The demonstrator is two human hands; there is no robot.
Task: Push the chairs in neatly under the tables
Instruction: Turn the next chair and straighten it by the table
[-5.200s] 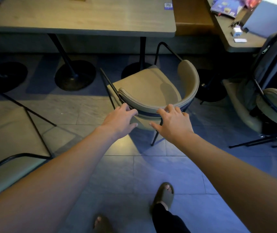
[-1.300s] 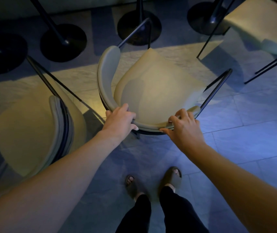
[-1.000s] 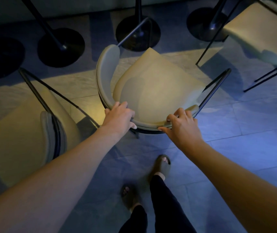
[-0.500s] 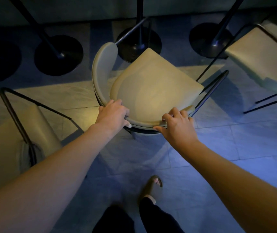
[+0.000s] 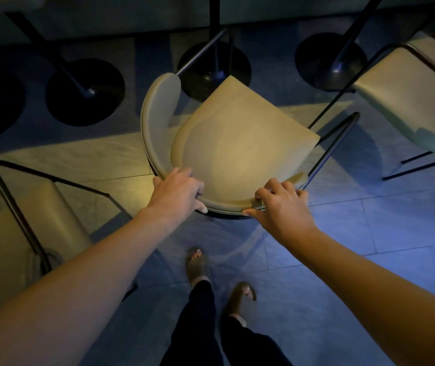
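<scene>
Out past your left forearm stands a beige padded chair with a thin black metal frame (image 5: 26, 215), and your left hand (image 5: 178, 192) is closed over the curved backrest rim of the tan upholstered chair with black tube arms (image 5: 237, 143), thumb underneath. That chair sits just ahead of both hands, its seat turned toward the round black pedestal table bases (image 5: 215, 71) beyond your fingers. Your right hand (image 5: 281, 204) clamps the same rim near its right end, and farther right stands a pale grey-beige cushioned chair (image 5: 401, 93).
</scene>
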